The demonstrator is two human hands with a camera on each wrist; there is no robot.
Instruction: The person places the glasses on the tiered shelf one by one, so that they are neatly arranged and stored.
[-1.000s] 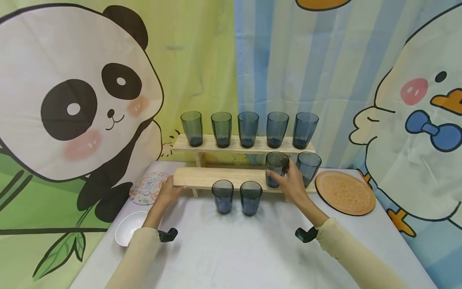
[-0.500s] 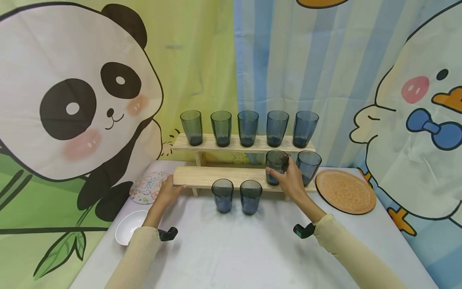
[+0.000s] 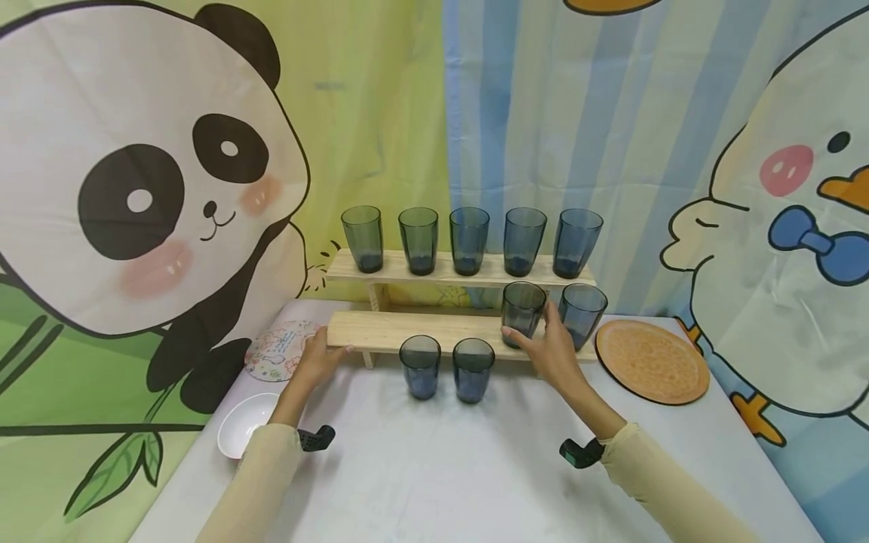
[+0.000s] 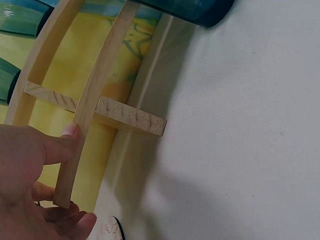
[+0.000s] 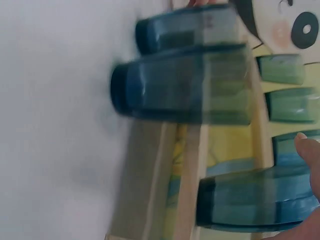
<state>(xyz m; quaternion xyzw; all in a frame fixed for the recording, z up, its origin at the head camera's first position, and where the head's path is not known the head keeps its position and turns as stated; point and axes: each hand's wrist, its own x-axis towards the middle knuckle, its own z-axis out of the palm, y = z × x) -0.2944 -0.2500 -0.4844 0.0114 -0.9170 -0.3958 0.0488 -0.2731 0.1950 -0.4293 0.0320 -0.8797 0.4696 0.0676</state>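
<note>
My left hand (image 3: 317,363) grips the left end of the lower board of a two-tier wooden shelf (image 3: 400,324). In the left wrist view its thumb (image 4: 69,137) lies on the board, fingers curled underneath. My right hand (image 3: 558,354) is around the right side of a blue-grey drinking glass (image 3: 521,305), upright on the lower board. Its fingers look loosened, and in the right wrist view the thumb (image 5: 306,147) stands out from the glass. Another glass (image 3: 584,305) is right beside it. Two glasses (image 3: 421,369) stand on the table before the shelf.
A row of several glasses (image 3: 468,234) lines the upper board. A round tan mat (image 3: 652,362) lies right of the shelf. Left are a floral round mat (image 3: 278,353) and a white bowl (image 3: 244,426) on the white table (image 3: 448,475). Printed curtains (image 3: 380,90) hang behind.
My right hand's fingers have loosened around the glass and shifted slightly right; the glass stays on the lower board. My left hand keeps its grip on the shelf.
</note>
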